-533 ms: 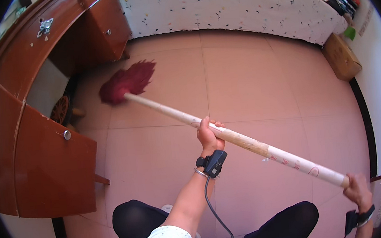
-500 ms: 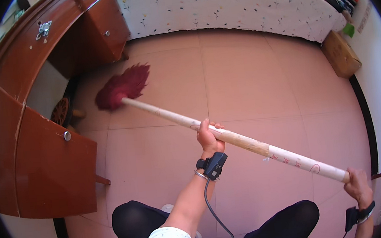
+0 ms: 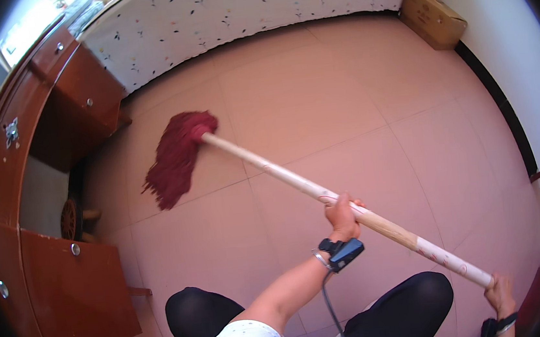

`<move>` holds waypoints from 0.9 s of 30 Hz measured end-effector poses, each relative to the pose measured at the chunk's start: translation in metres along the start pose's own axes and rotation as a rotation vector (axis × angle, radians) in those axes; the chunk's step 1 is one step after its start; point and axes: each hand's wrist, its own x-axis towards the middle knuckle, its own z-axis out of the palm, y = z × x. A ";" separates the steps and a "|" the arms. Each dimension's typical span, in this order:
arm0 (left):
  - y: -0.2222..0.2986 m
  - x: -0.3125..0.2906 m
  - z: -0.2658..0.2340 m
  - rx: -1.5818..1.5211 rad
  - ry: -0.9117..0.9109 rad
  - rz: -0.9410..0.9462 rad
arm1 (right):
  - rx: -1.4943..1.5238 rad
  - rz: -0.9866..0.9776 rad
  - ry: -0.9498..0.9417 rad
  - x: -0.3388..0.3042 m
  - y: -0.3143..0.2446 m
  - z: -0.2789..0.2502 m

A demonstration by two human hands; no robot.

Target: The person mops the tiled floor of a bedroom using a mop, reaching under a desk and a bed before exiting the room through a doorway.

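Observation:
A mop with a dark red head (image 3: 178, 154) lies against the tiled floor, its strands trailing toward the lower left. Its long pale pole (image 3: 277, 175) slants down to the right across my view. Partway along the pole, my left hand (image 3: 343, 217) is wrapped round it. At the pole's end, low on the right, my right hand (image 3: 500, 296) grips it, with part of the fingers hidden. Each wrist carries a strapped black device; a cable runs from the left one.
To the left stands a reddish-brown wooden desk (image 3: 77, 291), with a wheel-like object (image 3: 70, 218) beneath it. A bed with a white floral cover (image 3: 254, 7) spans the back. A cardboard box (image 3: 432, 18) sits by the right wall.
The mop head has swung toward me, its strands now pointing lower left. My left hand has moved right and nearer; my right hand is lower. The view has turned.

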 end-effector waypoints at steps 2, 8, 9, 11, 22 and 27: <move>-0.031 -0.004 0.011 0.081 -0.055 -0.089 | -0.044 0.033 -0.067 -0.059 0.064 0.057; -0.096 0.014 0.022 0.300 -0.156 -0.227 | 0.455 0.365 -0.550 -0.154 -0.003 0.064; -0.104 0.015 0.025 0.347 -0.191 -0.244 | 0.465 0.438 -0.603 -0.167 -0.008 0.067; -0.122 0.011 0.029 0.365 -0.219 -0.274 | 0.474 0.432 -0.674 -0.192 -0.020 0.074; -0.118 0.043 0.085 0.529 -0.623 -0.367 | 0.997 0.382 -0.475 -0.020 -0.146 0.055; -0.033 0.128 0.111 0.548 -0.535 -0.269 | 1.031 0.216 -0.564 0.064 -0.238 0.027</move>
